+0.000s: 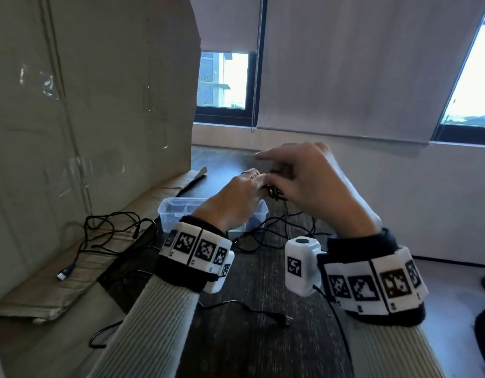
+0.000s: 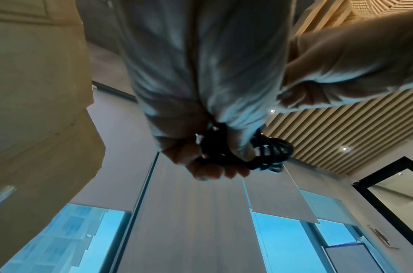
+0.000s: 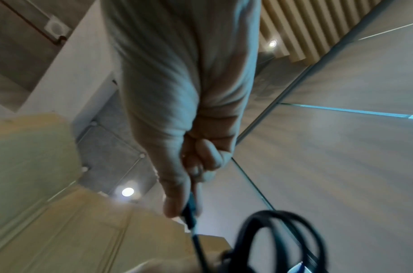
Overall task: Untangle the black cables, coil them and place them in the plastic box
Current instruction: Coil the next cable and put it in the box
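Coiling is the step in hand, we judge: our left hand (image 1: 237, 197) grips a small coil (image 2: 268, 155) of black cable above the plastic box (image 1: 171, 214) at the table's (image 1: 263, 336) far side, while our right hand (image 1: 315, 184) pinches the loose strand (image 3: 196, 238). Next we must wrap the trailing length. More cables (image 1: 110, 233) lie near the left edge. No writing is readable.

Head looks down; wrist views face ceilingward.
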The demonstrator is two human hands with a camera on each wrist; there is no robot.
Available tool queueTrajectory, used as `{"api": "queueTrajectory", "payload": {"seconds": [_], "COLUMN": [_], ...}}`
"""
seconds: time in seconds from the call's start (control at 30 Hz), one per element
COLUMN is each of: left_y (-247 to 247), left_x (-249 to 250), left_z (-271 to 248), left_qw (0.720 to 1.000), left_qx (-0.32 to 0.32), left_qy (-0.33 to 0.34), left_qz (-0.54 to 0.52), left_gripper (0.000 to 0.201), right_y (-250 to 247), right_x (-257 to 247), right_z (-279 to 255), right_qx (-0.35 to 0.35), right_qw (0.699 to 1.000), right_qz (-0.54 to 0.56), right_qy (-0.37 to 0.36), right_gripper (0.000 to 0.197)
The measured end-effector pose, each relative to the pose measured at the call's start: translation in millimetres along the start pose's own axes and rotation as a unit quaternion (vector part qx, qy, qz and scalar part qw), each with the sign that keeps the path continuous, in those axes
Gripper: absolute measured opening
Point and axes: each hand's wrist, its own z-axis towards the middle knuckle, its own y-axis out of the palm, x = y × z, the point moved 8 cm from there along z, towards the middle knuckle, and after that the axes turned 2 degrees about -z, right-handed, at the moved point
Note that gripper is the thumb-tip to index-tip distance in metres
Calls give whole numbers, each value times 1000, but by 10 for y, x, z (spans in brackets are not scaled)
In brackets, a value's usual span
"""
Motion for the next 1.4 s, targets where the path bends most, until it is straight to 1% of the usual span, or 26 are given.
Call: {"api": "queueTrajectory", "payload": {"seconds": [0.07,0.13,0.2,0.3,0.37,0.43,0.5,0.57,0.6,0.63,0.67,0.7,0.77,0.8,0.87,0.93,0.97,1.03,1.07,1.13,1.2,1.27,1.3,1.4], "left_y": [-71,-138,-175,-132,-109,-115,-182,-280,-315,-326,-311,-287,-251,-241,-233,-240,-248,-263,-263,-263,-274,-283,-276,-273], "left_x": [67,147,238,267,208,111,8,-131,-199,-241,-257,-257,-244,-246,-243,-217,-201,-173,-166,-162,-197,-272,-315,-391], "left_z": [0,-1,-20,-15,-2,7,14,12,11,8,9,7,-4,-7,-6,-2,3,14,20,22,17,5,4,-12], "left_qw": [1000,997,996,991,988,982,978,975,974,975,977,979,980,980,980,981,981,979,978,977,975,966,957,919], "left_qx": [-9,-12,-20,-28,-21,-9,26,77,95,100,93,82,69,66,61,60,66,83,91,106,121,132,133,137], "left_qy": [10,41,59,65,49,5,-32,-65,-79,-86,-86,-82,-77,-79,-81,-79,-78,-79,-83,-91,-101,-123,-135,-171], "left_qz": [-20,-59,-71,-113,-146,-187,-207,-196,-189,-181,-173,-169,-169,-171,-171,-167,-167,-169,-167,-160,-159,-187,-220,-329], "left_gripper": [27,23,22,18,17,17,17,17,18,18,19,18,17,17,17,18,18,19,20,24,25,25,26,24], "right_y": [-152,-205,-179,-86,2,110,195,292,348,380,400,408,396,379,351,351,362,412,453,534,555,509,483,425], "right_x": [164,327,482,688,790,850,889,841,784,724,685,663,666,683,720,723,723,741,748,738,745,745,724,592], "right_z": [-20,-42,-57,-90,-92,-84,-88,-85,-76,-63,-42,-22,-1,1,-4,-28,-44,-68,-66,-46,-17,5,12,19], "right_qx": [67,110,117,105,105,104,106,74,49,32,26,29,48,56,51,14,-4,-25,-32,-42,-25,4,14,25], "right_qw": [995,985,971,944,935,935,929,906,893,889,896,909,932,937,939,929,921,911,911,919,930,938,940,941], "right_qz": [76,132,205,301,326,322,333,393,423,433,420,391,330,313,309,343,364,383,380,358,334,315,314,325], "right_qy": [12,16,38,78,94,103,123,139,144,144,142,142,144,146,145,139,139,148,154,159,152,141,130,88], "right_gripper": [24,14,12,13,13,11,9,13,17,21,23,24,25,24,19,10,12,20,21,15,17,24,25,20]}}
